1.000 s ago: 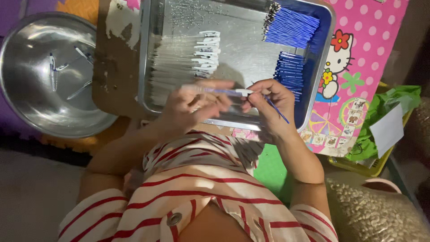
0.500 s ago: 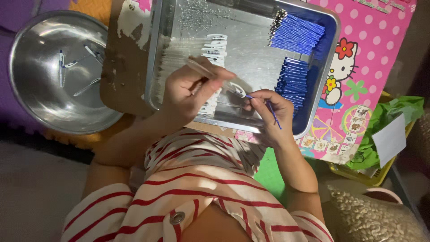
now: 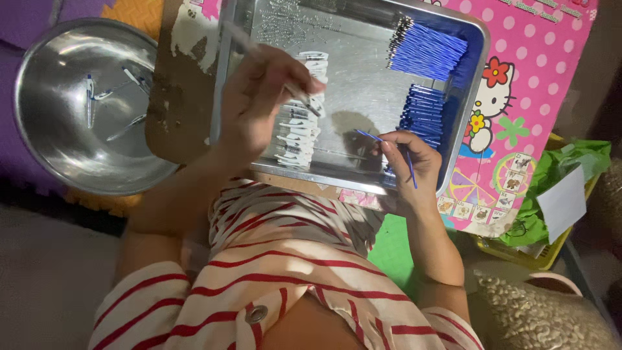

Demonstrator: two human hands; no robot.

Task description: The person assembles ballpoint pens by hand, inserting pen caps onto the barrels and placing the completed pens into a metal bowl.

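— While the left hand (image 3: 262, 97) hovers over the metal tray (image 3: 353, 175), what does it grip?
— A clear pen barrel (image 3: 272, 65), pinched between thumb and fingers; it slants across the tray's left part, above the row of white pen parts (image 3: 299, 110).
— And the right hand (image 3: 408, 162)?
— Curled at the tray's near edge, pinching a thin blue refill (image 3: 409, 170); blue refill bundles (image 3: 424, 78) lie just beyond; a steel bowl (image 3: 84, 104) sits well left, holding a few pens.
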